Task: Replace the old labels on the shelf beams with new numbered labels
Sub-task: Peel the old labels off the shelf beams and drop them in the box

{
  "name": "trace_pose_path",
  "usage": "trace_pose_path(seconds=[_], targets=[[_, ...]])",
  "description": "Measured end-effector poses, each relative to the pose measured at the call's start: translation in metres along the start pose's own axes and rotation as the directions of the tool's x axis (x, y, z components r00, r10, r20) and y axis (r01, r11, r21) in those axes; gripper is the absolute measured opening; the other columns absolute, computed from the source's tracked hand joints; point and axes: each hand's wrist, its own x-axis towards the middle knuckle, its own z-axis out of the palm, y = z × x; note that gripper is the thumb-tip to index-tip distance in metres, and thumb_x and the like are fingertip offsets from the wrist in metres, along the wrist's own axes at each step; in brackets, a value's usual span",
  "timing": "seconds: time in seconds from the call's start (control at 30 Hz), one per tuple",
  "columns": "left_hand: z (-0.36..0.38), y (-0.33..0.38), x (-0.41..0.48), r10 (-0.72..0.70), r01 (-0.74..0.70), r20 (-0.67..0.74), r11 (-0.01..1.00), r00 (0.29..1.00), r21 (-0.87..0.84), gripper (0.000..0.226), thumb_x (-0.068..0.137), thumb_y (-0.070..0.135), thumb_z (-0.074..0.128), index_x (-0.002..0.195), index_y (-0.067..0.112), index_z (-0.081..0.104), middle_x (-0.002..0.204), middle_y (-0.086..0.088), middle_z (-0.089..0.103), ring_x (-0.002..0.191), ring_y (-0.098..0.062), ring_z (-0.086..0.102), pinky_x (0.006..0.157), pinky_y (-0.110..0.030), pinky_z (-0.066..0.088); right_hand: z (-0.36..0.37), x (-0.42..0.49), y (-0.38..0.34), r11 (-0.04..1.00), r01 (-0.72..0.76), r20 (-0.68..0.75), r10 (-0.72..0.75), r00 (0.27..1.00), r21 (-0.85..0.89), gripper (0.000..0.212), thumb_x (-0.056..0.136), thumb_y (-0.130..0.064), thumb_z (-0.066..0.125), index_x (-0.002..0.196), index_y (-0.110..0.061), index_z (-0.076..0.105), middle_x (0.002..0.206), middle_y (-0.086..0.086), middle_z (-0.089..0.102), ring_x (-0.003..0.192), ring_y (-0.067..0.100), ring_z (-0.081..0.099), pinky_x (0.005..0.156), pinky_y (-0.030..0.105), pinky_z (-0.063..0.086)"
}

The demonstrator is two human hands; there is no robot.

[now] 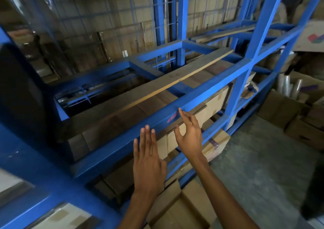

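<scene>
Old pink-red label remnant (172,117) sits on the front face of the blue painted steel shelf beam (112,148), just beside the right hand (190,137). That hand is spread and empty. Left hand (149,160) is flat with fingers straight, holding nothing. Label is probably thin, light, tear-prone and stuck fast: lift a corner by fingernail, peel slowly.

Close head view down onto beam (206,92)

Shelf beam (114,146) is running from 7 o'clock to 2 o'clock, old label (172,117) sitting on its front. Plank (157,86) is lying behind it, boxes (215,102) sitting beneath, open box (178,209) waiting at 6 o'clock.
</scene>
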Motion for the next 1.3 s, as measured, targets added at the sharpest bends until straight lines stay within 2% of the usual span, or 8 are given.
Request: trace_pose_path(seconds=[0.17, 0.23, 0.5, 0.6, 0.77, 0.97, 1.13, 1.3], targets=[[0.005, 0.002, 0.000, -0.002, 0.003, -0.022, 0.999, 1.000, 0.039, 0.094, 0.096, 0.028, 0.049, 0.160, 0.006, -0.016, 0.168, -0.013, -0.030, 0.157, -0.028, -0.028, 0.127, -0.048, -0.015, 0.004, 0.003, 0.004, 1.000, 0.021, -0.012, -0.021, 1.000, 0.012, 0.058, 0.091, -0.014, 0.066, 0.148, -0.021, 0.053, 0.135, 0.007, 0.056, 0.127, 0.019, 0.058, 0.102, 0.033, 0.054], [0.007, 0.001, 0.000, -0.004, 0.005, -0.024, 0.999, 1.000, 0.046, 0.094, 0.095, 0.028, 0.050, 0.161, 0.006, -0.013, 0.169, -0.014, -0.028, 0.157, -0.029, -0.025, 0.128, -0.048, -0.013, 0.005, 0.002, 0.006, 0.999, 0.038, -0.023, -0.038, 0.999, 0.004, 0.057, 0.092, -0.013, 0.065, 0.147, -0.020, 0.054, 0.136, 0.008, 0.057, 0.125, 0.020, 0.059, 0.099, 0.038, 0.057], [0.011, -0.002, 0.000, -0.017, 0.019, -0.019, 0.997, 1.000, 0.072, 0.094, 0.094, 0.026, 0.051, 0.162, 0.007, -0.010, 0.171, -0.014, -0.023, 0.159, -0.028, -0.020, 0.130, -0.051, -0.007, 0.010, -0.001, 0.012, 0.995, 0.097, -0.065, -0.097, 0.993, 0.000, 0.050, 0.091, -0.007, 0.065, 0.141, -0.013, 0.061, 0.138, 0.012, 0.061, 0.126, 0.025, 0.062, 0.096, 0.048, 0.057], [0.012, -0.001, 0.001, -0.021, 0.023, -0.027, 0.997, 0.999, 0.074, 0.094, 0.094, 0.025, 0.052, 0.163, 0.007, -0.008, 0.171, -0.013, -0.023, 0.159, -0.028, -0.020, 0.130, -0.050, -0.009, 0.010, -0.001, 0.011, 0.994, 0.108, -0.080, -0.108, 0.991, -0.002, 0.048, 0.091, -0.008, 0.066, 0.138, -0.013, 0.063, 0.136, 0.010, 0.062, 0.125, 0.023, 0.063, 0.096, 0.047, 0.058], [0.011, -0.001, 0.000, -0.022, 0.025, -0.038, 0.995, 0.999, 0.093, 0.094, 0.094, 0.025, 0.053, 0.163, 0.007, -0.009, 0.171, -0.013, -0.026, 0.159, -0.027, -0.022, 0.129, -0.050, -0.011, 0.010, 0.004, 0.008, 0.994, 0.102, -0.110, -0.097, 0.989, 0.039, 0.040, 0.093, -0.012, 0.065, 0.133, -0.009, 0.066, 0.126, 0.007, 0.064, 0.117, 0.018, 0.064, 0.096, 0.037, 0.057], [0.012, -0.003, 0.000, -0.019, 0.022, -0.017, 0.988, 1.000, 0.155, 0.098, 0.097, 0.034, 0.048, 0.159, 0.007, -0.023, 0.165, -0.012, -0.040, 0.154, -0.026, -0.036, 0.127, -0.051, -0.019, 0.008, 0.013, 0.005, 0.994, 0.094, -0.112, -0.087, 0.990, 0.057, 0.031, 0.090, -0.013, 0.067, 0.121, -0.008, 0.068, 0.119, 0.007, 0.065, 0.108, 0.019, 0.066, 0.090, 0.040, 0.058], [0.012, -0.004, -0.001, -0.013, 0.018, -0.027, 0.982, 1.000, 0.188, 0.099, 0.097, 0.036, 0.046, 0.158, 0.006, -0.026, 0.164, -0.013, -0.042, 0.153, -0.026, -0.038, 0.123, -0.052, -0.025, 0.005, 0.021, 0.005, 0.994, 0.088, -0.088, -0.082, 0.993, 0.070, 0.024, 0.090, -0.012, 0.069, 0.114, -0.010, 0.069, 0.114, 0.007, 0.064, 0.102, 0.021, 0.067, 0.085, 0.045, 0.058], [0.013, -0.004, 0.000, -0.018, 0.023, -0.029, 0.984, 0.999, 0.174, 0.095, 0.097, 0.033, 0.043, 0.158, 0.007, -0.025, 0.164, -0.012, -0.042, 0.153, -0.025, -0.038, 0.122, -0.052, -0.026, 0.001, 0.029, 0.003, 0.992, 0.106, -0.098, -0.099, 0.990, 0.067, 0.016, 0.090, -0.015, 0.072, 0.105, -0.011, 0.071, 0.106, 0.005, 0.063, 0.092, 0.018, 0.067, 0.078, 0.038, 0.058]])
